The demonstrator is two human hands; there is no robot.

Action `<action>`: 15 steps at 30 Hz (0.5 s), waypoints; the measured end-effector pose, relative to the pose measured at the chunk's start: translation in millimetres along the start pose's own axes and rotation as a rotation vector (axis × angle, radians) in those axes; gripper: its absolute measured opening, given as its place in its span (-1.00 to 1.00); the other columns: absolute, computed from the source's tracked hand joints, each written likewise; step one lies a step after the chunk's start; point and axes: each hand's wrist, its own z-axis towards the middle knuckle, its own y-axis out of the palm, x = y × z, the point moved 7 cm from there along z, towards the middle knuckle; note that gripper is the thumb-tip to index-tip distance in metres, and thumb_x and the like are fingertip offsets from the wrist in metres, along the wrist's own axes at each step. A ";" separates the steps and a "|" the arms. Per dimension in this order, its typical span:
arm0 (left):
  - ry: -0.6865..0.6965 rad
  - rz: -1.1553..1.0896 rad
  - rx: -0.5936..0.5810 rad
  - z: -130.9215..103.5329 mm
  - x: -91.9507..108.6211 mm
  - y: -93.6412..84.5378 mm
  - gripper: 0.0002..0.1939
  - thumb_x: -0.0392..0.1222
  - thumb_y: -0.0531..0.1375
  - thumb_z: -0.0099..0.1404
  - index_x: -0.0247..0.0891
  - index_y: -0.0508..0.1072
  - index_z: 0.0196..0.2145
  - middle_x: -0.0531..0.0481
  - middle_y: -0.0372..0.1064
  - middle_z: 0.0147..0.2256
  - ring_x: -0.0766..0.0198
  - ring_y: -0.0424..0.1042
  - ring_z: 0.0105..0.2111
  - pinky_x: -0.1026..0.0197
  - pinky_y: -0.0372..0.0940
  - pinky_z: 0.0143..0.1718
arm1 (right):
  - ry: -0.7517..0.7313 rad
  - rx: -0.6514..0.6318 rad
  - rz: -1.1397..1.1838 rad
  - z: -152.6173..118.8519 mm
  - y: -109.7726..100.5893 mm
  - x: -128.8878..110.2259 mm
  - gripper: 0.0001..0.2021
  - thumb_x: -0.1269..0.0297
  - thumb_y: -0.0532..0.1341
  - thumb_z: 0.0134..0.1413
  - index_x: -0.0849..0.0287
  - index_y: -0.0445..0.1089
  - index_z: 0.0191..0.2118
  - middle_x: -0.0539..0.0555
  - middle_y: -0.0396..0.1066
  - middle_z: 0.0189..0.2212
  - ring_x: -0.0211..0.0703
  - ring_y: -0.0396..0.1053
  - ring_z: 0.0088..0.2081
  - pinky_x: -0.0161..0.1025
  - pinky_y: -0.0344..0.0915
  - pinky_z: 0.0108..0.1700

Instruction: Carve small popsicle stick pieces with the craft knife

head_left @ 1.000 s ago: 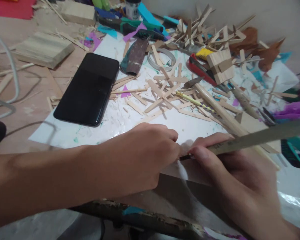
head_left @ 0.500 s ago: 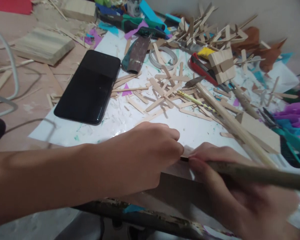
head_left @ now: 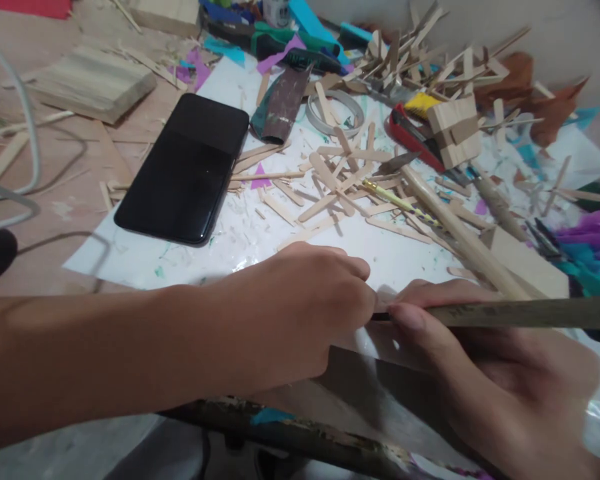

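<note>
My right hand (head_left: 485,373) grips a long wooden-handled tool (head_left: 525,313) at its front end. Its handle reaches past the right edge of the view. A thin dark tip (head_left: 381,317) shows between my two hands. My left hand (head_left: 305,307) is closed beside that tip, its knuckles up. Whatever its fingers pinch is hidden behind the hand. Both hands are low over the near edge of a white paper sheet (head_left: 220,267). A thin wooden stick (head_left: 460,230) and a yellow patterned pencil (head_left: 403,203) lie just beyond my right hand.
A black phone (head_left: 185,170) lies on the paper's left part. Popsicle sticks (head_left: 327,177), a tape ring (head_left: 335,113) and a red-edged tool (head_left: 413,140) are scattered beyond. Wood blocks (head_left: 97,83) sit at left near a white cable (head_left: 25,120). Coloured paper scraps clutter the right.
The tool's rear end has swung up, so its handle is now nearly level. Both hands stay close together, and the whole scene has shifted slightly right in view.
</note>
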 end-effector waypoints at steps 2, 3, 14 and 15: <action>0.002 0.003 0.008 -0.5 0.0 0.1 -0.80 -0.48 0.36 0.26 -0.22 0.52 -0.40 0.08 0.43 -0.34 0.24 0.42 -0.32 0.14 0.24 -0.29 | -0.015 0.004 -0.019 -0.1 0.0 0.0 -0.90 0.28 0.32 0.47 -0.10 0.56 -0.15 -0.07 0.65 -0.34 -0.11 0.61 -0.39 -0.26 0.52 -0.39; 0.001 0.004 0.008 -0.6 -0.1 0.2 -0.80 -0.48 0.36 0.27 -0.22 0.53 -0.39 0.07 0.43 -0.34 0.24 0.43 -0.31 0.14 0.24 -0.28 | -0.014 -0.001 -0.023 -0.1 1.0 0.6 -0.90 0.28 0.32 0.47 -0.10 0.56 -0.15 -0.06 0.66 -0.33 -0.10 0.62 -0.39 -0.25 0.53 -0.39; -0.021 -0.012 -0.013 -1.6 -2.3 1.3 -0.79 -0.47 0.37 0.27 -0.22 0.52 -0.41 0.06 0.43 -0.34 0.20 0.45 -0.30 0.10 0.27 -0.26 | 0.272 0.125 0.232 3.3 -2.2 26.2 -0.83 0.08 0.40 0.42 -0.08 0.62 -0.26 -0.09 0.63 -0.47 -0.19 0.57 -0.53 -0.34 0.46 -0.53; -0.029 -0.030 -0.003 -2.5 -2.8 1.3 -0.79 -0.48 0.37 0.26 -0.22 0.53 -0.41 0.07 0.43 -0.34 0.20 0.45 -0.31 0.10 0.27 -0.26 | 0.282 0.143 0.250 3.3 -4.2 27.2 -0.82 0.07 0.39 0.44 -0.08 0.61 -0.26 -0.08 0.63 -0.46 -0.18 0.57 -0.53 -0.33 0.47 -0.53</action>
